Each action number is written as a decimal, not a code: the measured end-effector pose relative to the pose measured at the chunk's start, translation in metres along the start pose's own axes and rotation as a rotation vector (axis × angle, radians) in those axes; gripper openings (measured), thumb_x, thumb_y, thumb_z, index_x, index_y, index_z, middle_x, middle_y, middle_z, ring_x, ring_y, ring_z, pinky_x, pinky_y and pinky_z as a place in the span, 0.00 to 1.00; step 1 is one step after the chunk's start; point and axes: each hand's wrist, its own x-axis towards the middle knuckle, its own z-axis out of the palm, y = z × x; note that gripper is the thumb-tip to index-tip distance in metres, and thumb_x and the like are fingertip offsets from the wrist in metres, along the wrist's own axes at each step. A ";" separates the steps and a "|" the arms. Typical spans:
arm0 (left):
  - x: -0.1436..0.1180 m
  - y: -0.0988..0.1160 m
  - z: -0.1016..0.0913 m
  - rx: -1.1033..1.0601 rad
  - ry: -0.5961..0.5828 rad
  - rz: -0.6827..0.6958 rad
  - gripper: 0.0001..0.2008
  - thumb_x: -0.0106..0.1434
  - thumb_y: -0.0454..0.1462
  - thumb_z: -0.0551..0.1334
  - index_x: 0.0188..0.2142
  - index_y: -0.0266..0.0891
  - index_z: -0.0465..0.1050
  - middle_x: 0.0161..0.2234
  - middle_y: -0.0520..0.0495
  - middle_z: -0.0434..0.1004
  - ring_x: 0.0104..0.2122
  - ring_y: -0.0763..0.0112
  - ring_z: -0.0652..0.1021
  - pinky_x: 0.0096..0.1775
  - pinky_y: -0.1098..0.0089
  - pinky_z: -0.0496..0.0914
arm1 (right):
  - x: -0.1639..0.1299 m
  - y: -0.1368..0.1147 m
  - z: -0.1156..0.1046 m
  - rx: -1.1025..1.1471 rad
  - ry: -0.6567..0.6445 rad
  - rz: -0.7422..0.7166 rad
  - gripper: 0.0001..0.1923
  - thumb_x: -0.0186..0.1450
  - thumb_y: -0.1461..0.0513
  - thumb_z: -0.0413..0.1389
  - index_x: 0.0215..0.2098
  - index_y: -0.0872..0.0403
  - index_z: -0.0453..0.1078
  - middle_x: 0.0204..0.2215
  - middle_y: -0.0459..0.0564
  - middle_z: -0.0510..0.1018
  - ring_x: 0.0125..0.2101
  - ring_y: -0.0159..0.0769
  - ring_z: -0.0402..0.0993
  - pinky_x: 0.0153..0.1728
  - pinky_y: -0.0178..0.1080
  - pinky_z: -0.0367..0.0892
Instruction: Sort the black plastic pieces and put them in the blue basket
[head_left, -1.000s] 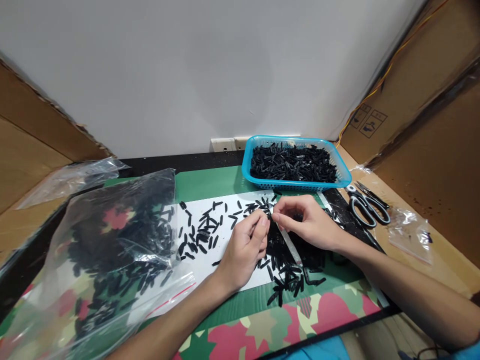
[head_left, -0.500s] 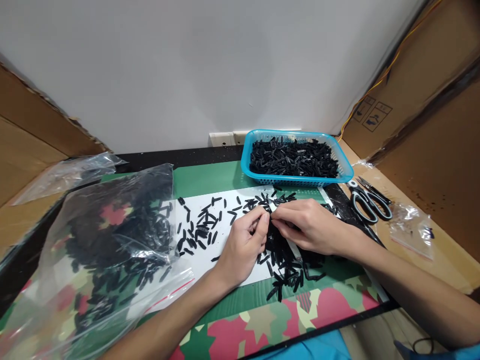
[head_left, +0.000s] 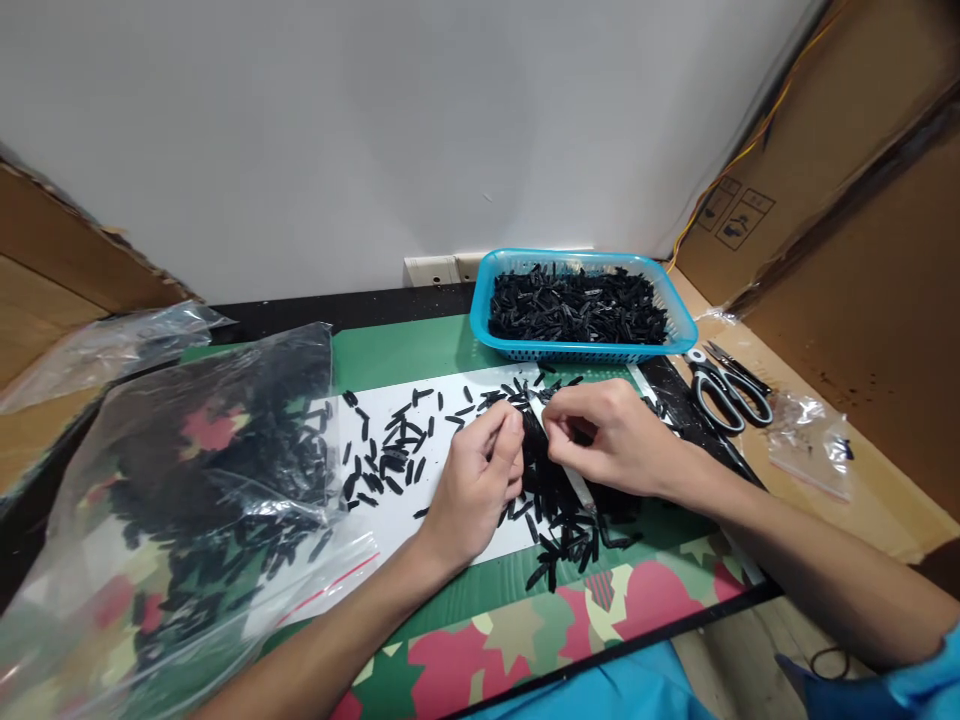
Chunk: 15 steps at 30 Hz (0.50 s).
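Observation:
My left hand (head_left: 480, 480) is closed over the white sheet (head_left: 442, 490), its thumb pressed against the curled fingers. Whatever it may hold is too small or hidden to make out. A short gap to the right, my right hand (head_left: 611, 437) bends its thumb and forefinger together in a pinch; nothing I can name shows in it. Below and between both hands lies a heap of small black strips (head_left: 559, 545). A flat silvery strip (head_left: 577, 488) rests across that heap, partly hidden by my right hand. More black strips (head_left: 394, 455) are scattered left of my left hand.
A blue plastic basket (head_left: 585, 350) full of black strips stands at the back. On the left, a clear zip bag (head_left: 202, 480) holds more of them. Scissors (head_left: 727, 392) and a small clear bag (head_left: 810, 445) lie at right. Cardboard walls (head_left: 862, 230) flank the table.
My hands have drawn slightly apart; the fingertips were almost touching before. The whole view has shifted a little, so everything appears further left and higher.

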 end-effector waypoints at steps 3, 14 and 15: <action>0.001 0.004 0.000 -0.079 0.068 -0.034 0.22 0.72 0.53 0.62 0.31 0.43 0.59 0.20 0.62 0.51 0.16 0.83 0.54 0.16 0.83 0.50 | 0.002 0.004 -0.003 -0.198 -0.065 0.089 0.09 0.71 0.62 0.57 0.31 0.53 0.69 0.25 0.45 0.73 0.25 0.32 0.64 0.29 0.37 0.51; 0.002 0.002 -0.005 -0.106 0.128 -0.022 0.19 0.70 0.52 0.65 0.34 0.40 0.70 0.19 0.62 0.52 0.14 0.83 0.57 0.13 0.84 0.52 | 0.001 -0.001 0.004 -0.560 -0.265 0.085 0.09 0.74 0.65 0.53 0.52 0.53 0.68 0.40 0.51 0.81 0.32 0.42 0.77 0.31 0.41 0.52; 0.002 0.002 -0.004 -0.107 0.130 -0.021 0.19 0.69 0.52 0.65 0.34 0.39 0.70 0.19 0.62 0.52 0.14 0.83 0.57 0.13 0.84 0.52 | 0.001 -0.001 0.004 -0.569 -0.263 0.076 0.09 0.75 0.64 0.53 0.52 0.53 0.69 0.40 0.52 0.81 0.32 0.41 0.77 0.31 0.41 0.52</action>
